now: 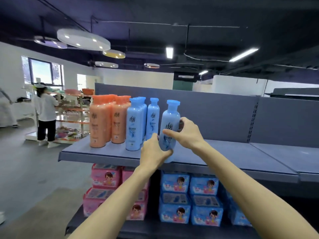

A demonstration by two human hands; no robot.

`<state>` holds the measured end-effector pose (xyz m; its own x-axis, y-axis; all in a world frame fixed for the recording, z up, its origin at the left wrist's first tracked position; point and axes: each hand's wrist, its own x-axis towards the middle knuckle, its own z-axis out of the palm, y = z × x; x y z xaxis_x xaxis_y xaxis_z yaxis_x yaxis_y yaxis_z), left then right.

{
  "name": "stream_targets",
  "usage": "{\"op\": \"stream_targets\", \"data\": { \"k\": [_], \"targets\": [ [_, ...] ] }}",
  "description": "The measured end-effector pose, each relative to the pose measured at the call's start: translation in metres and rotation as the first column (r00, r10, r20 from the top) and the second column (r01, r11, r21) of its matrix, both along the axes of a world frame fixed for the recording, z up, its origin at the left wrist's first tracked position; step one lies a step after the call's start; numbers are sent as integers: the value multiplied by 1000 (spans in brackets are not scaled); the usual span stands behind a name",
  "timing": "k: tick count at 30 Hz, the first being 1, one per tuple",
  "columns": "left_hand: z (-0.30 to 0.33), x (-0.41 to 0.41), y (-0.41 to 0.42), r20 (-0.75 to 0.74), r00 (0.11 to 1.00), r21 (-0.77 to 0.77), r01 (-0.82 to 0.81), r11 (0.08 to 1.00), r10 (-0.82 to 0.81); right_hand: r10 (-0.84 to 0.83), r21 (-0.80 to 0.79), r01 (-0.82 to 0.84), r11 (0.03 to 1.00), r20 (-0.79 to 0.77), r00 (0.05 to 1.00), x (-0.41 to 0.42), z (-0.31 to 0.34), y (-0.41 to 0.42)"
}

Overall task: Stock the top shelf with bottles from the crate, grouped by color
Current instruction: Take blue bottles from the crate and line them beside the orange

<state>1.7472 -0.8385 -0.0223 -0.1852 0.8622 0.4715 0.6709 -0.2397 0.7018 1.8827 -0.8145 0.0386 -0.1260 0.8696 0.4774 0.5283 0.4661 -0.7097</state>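
A light blue bottle (pixel 170 118) is held slightly tilted over the front of the grey top shelf (pixel 110 152). My left hand (pixel 153 152) grips its lower part and my right hand (pixel 187 133) wraps its middle from the right. To its left stand several blue bottles (pixel 135 125) in rows, and further left several orange bottles (pixel 100 123), all upright on the shelf. The crate is not in view.
The shelf's right part (pixel 241 152) is bare, with a grey back panel (pixel 215 118) behind. Below hang pink packs (pixel 105 176) and blue packs (pixel 174 181) on a lower shelf. A person in a white shirt (pixel 45 114) stands at racks far left.
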Motion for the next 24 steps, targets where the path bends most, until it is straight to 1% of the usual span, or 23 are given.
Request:
{"op": "stream_targets", "data": {
  "k": [4, 8, 11, 16, 20, 24],
  "targets": [
    [-9, -8, 16, 8, 994, -13, -113, 994, 113, 19, -31, -19, 999, 10, 1000, -24, -9, 34],
    [-5, -20, 41, -22, 985, -32, -169, 985, 169, 60, -73, -58, 996, 31, 998, -42, -4, 61],
    [-5, -25, 61, -90, 975, -60, -210, 976, 204, 74, -85, -70, 994, 40, 996, -52, -5, 79],
    [-4, -23, 91, -251, 930, -89, -298, 950, 268, 75, -70, -70, 995, 68, 995, -63, -4, 105],
    [0, -20, 108, -308, 908, -141, -338, 931, 283, 86, -73, -82, 994, 59, 995, -67, -7, 124],
    [5, -20, 125, -400, 874, -173, -366, 914, 275, 89, -83, -84, 993, 63, 994, -70, -7, 141]
  ]
}}
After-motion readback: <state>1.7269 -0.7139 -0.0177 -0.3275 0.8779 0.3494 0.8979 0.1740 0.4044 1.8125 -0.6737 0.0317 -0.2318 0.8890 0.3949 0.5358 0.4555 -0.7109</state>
